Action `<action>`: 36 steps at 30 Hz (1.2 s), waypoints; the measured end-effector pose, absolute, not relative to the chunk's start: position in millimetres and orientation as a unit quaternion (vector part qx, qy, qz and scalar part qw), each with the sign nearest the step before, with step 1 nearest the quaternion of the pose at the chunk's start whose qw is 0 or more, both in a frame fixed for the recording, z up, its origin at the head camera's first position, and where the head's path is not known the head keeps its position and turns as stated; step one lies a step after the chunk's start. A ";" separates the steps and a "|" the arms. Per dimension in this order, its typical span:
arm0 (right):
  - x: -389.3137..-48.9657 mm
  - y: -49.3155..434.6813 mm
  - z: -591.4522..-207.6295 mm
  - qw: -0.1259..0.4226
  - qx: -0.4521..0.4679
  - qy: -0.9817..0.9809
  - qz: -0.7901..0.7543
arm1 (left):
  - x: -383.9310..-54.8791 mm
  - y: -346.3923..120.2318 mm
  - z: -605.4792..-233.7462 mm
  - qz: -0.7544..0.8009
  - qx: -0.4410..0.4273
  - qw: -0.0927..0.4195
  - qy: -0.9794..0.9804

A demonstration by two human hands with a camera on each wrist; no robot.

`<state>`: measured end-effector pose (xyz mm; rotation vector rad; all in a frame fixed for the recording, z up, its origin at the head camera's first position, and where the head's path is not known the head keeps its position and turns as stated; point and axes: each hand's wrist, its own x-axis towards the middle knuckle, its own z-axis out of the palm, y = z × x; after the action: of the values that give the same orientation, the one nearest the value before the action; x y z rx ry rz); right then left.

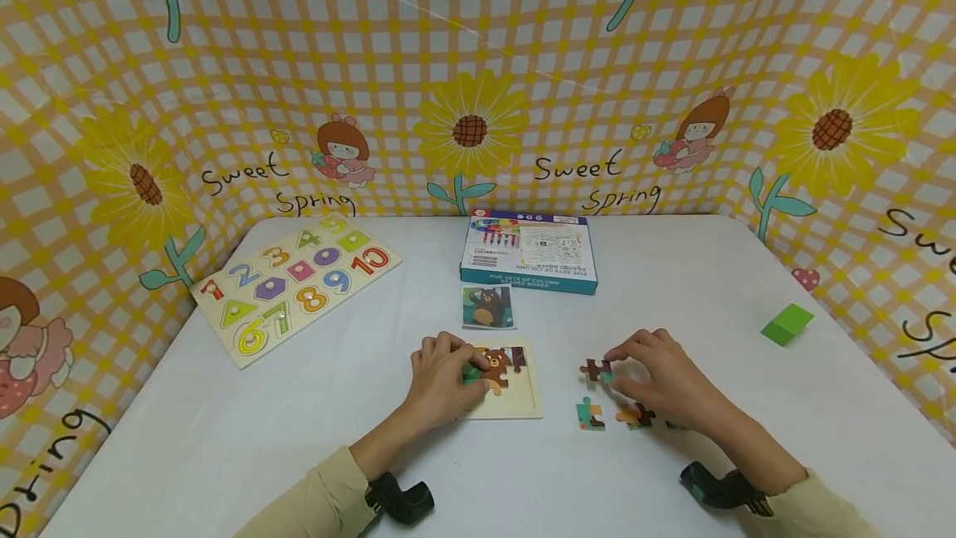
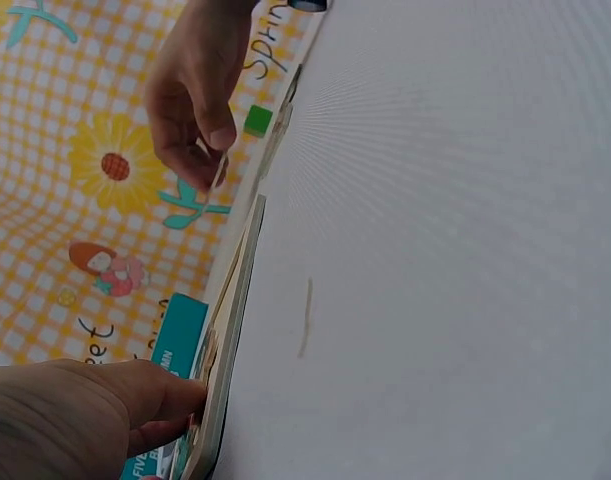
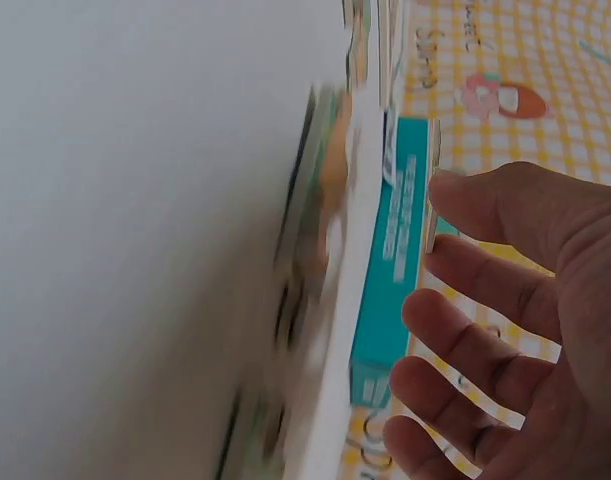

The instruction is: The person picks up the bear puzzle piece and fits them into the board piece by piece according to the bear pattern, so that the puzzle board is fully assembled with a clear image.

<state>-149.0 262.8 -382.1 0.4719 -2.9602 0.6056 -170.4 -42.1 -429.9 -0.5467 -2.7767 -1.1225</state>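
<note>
My left hand (image 1: 441, 376) rests on a wooden puzzle tray (image 1: 526, 405), thumb and fingers on the partly assembled bear puzzle (image 1: 496, 365); part of it is hidden under the hand. My right hand (image 1: 665, 376) pinches a brown, purple and teal jigsaw piece (image 1: 595, 369) between thumb and index finger. The right wrist view shows this piece edge-on, held above the table, with the other fingers loosely bent. Below it lie loose jigsaw pieces, one teal and orange (image 1: 590, 415), another orange and brown (image 1: 635, 415). A further piece (image 1: 675, 425) is partly hidden by the right hand.
A bear picture card (image 1: 488, 307) lies behind the tray, in front of a teal bead-set box (image 1: 526, 279). The wooden number board (image 1: 297, 320) sits at the left. A green block (image 1: 787, 324) stands far right. Patterned cloth hangs around the white table.
</note>
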 end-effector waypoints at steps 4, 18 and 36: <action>-151.8 249.3 -384.7 0.039 0.159 -0.967 0.197 | -170.4 -42.0 -429.9 -0.366 -0.182 0.050 -0.911; -161.3 210.0 -393.2 0.042 0.194 -0.961 0.193 | -170.0 -41.8 -428.9 -0.367 -0.184 0.057 -0.910; -170.0 181.1 -400.1 0.029 0.209 -0.962 0.172 | -169.2 -41.4 -428.1 -0.375 -0.176 0.051 -0.909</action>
<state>-170.0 181.1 -400.1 0.6450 -2.9689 0.5304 -169.2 -41.4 -428.1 -0.5372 -2.7665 -1.1406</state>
